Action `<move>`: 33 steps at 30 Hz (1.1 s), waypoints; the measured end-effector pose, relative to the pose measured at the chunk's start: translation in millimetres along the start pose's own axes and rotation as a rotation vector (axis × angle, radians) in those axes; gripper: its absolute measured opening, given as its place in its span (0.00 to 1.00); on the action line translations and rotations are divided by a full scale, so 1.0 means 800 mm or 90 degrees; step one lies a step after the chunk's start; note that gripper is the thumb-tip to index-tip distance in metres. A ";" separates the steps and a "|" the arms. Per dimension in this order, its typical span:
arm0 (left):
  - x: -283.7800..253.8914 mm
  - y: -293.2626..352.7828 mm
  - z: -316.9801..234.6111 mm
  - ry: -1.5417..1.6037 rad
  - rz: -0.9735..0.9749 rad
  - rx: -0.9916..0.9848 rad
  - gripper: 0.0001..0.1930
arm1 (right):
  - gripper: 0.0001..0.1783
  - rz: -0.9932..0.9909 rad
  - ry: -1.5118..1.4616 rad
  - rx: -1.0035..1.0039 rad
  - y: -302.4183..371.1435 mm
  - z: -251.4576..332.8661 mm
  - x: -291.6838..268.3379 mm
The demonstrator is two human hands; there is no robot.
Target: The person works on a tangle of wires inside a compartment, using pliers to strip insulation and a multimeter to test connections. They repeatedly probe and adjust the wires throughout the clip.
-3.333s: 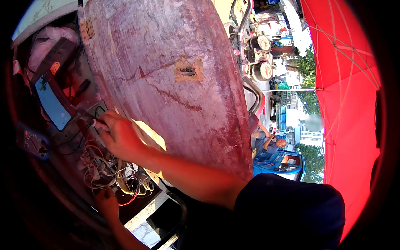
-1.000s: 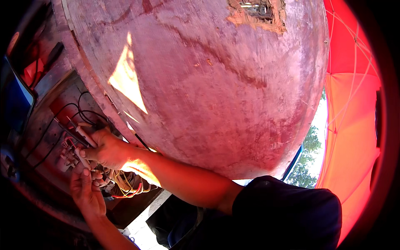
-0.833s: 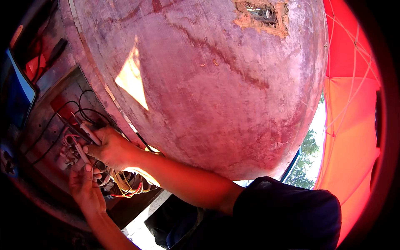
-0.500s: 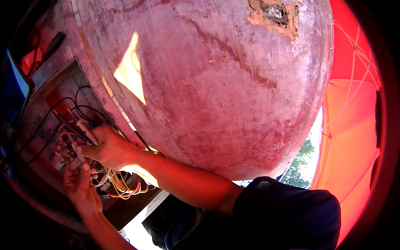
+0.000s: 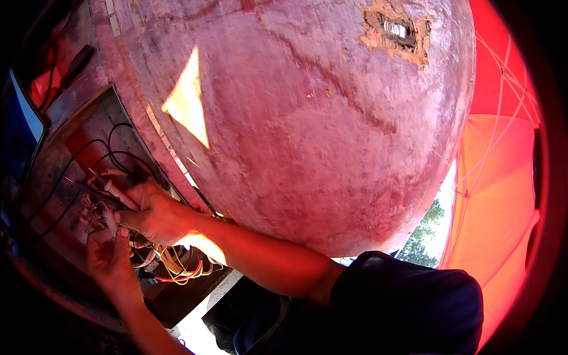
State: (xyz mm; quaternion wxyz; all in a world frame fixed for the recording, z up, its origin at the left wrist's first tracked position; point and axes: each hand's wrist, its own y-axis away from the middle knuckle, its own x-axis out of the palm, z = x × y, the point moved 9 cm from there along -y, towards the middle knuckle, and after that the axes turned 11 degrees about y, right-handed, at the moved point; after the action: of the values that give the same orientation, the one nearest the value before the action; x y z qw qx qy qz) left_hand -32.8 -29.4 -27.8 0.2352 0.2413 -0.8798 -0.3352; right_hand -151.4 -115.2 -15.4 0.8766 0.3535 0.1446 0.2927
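At the lower left, inside an open metal compartment, my hands work close together. My right hand (image 5: 155,214) is closed around two slim pen-like test probes with thin metal tips: a light one (image 5: 120,194) and a dark one (image 5: 99,192). Their tips point up and left. Just below, my left hand (image 5: 115,266) pinches a pale wire connector (image 5: 110,223), which the right thumb also touches or nearly touches. Beside the fingertips is a cluster of small wires and connectors (image 5: 89,214). Fingers partly hide the contact points.
A wire bundle (image 5: 177,265) in yellow, red and white hangs below my right wrist. Black cables (image 5: 80,157) loop across the compartment. A large worn reddish curved panel (image 5: 284,130) with a ragged hole (image 5: 396,29) fills the middle. Red-orange fabric (image 5: 494,177) with cords hangs at right.
The probes have tilted lower and toward the left, their tips now nearer the wire cluster. Both hands have shifted slightly, staying together. The whole view has moved a little.
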 end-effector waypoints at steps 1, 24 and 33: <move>-0.002 -0.002 -0.004 -0.022 0.000 0.058 0.09 | 0.12 -0.009 -0.016 -0.004 -0.001 -0.002 0.001; -0.005 0.002 0.017 0.133 0.083 -0.095 0.15 | 0.13 -0.017 -0.100 0.112 0.006 -0.002 -0.004; 0.002 0.001 0.021 0.172 0.100 -0.167 0.10 | 0.08 -0.030 -0.115 0.020 0.006 -0.004 0.008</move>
State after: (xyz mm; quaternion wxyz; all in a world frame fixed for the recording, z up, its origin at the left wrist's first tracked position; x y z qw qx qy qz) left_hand -44.0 -21.7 -37.9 0.4058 0.1823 -0.8052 -0.3921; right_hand -149.9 -107.3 -14.3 0.8869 0.3889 0.0777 0.2368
